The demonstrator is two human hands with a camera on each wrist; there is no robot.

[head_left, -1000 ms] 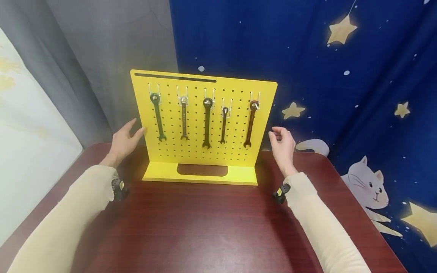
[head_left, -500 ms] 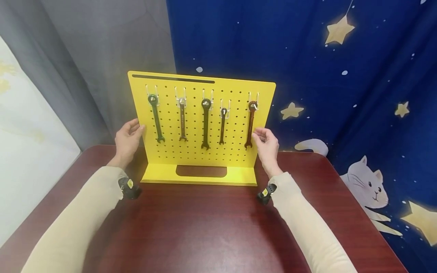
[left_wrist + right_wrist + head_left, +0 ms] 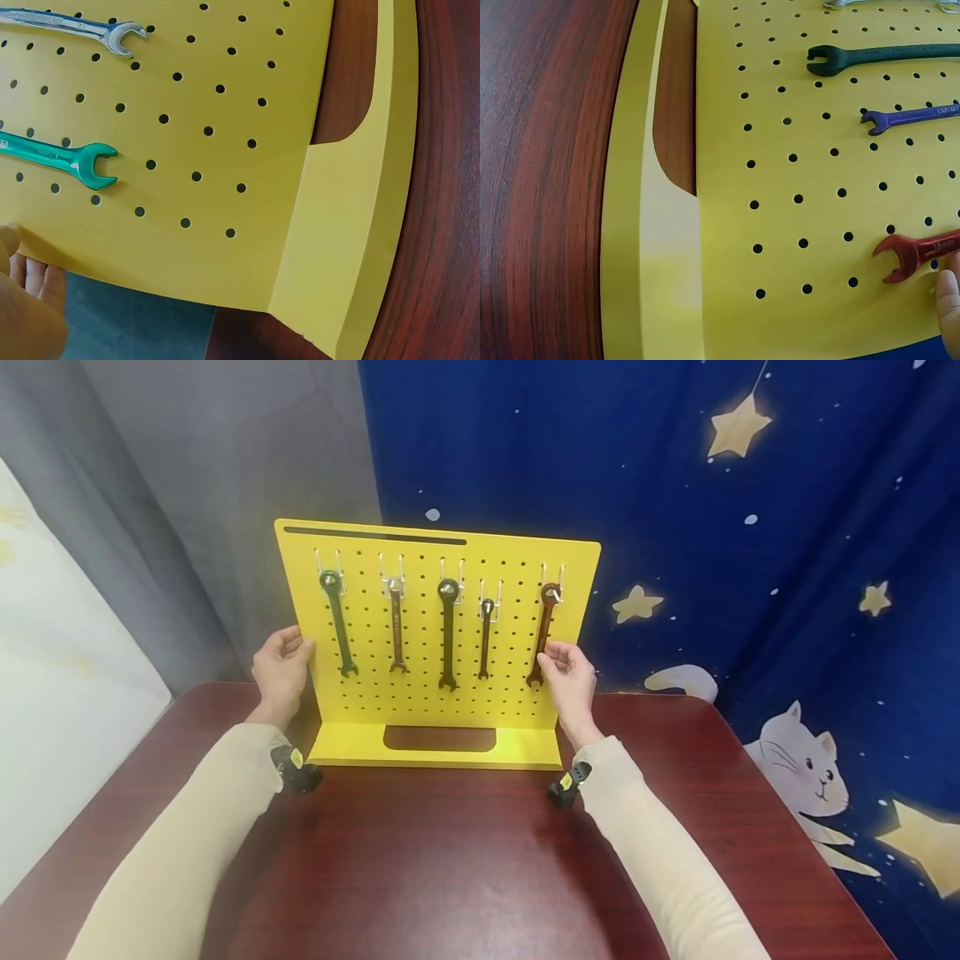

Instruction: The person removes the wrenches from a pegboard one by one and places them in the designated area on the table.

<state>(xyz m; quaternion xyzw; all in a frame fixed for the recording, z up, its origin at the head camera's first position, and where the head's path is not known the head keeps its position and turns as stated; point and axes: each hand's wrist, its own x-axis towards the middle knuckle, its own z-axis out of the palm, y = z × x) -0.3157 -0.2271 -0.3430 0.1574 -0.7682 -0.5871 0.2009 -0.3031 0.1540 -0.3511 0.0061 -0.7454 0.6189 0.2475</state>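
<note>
Working at a dark red table (image 3: pixel 420 860) before a gray curtain (image 3: pixel 225 485) and a blue curtain (image 3: pixel 525 460) printed with pale stars and a cat. Bringing the right hand (image 3: pixel 572 681) inward, compared with a second ago, from beyond the right side of the yellow pegboard (image 3: pixel 468 702) to the red wrench (image 3: pixel 543 631); closing the left hand (image 3: pixel 281 672) in from just beside the board to its left edge; leaving all five wrenches hanging as earlier. Pinching that left edge with the left hand, keeping the thumb in front and the fingers behind. Bending the right thumb and fingers close together at the lower shank of the red wrench, touching or nearly so, not showing enough to tell grasping from merely reaching. Hanging the red wrench from the rightmost of the white hooks (image 3: pixel 554 597), open end down. Continuing leftward along the row with a small purple wrench (image 3: pixel 911 118), a dark green wrench (image 3: pixel 885 54), a silver wrench (image 3: pixel 397 631) and a bright green wrench (image 3: pixel 340 627). Standing the pegboard upright on a flat yellow base (image 3: pixel 525 743). Wearing black wrist cameras (image 3: pixel 567 785) at the cuffs of cream sleeves (image 3: pixel 187 827).
</note>
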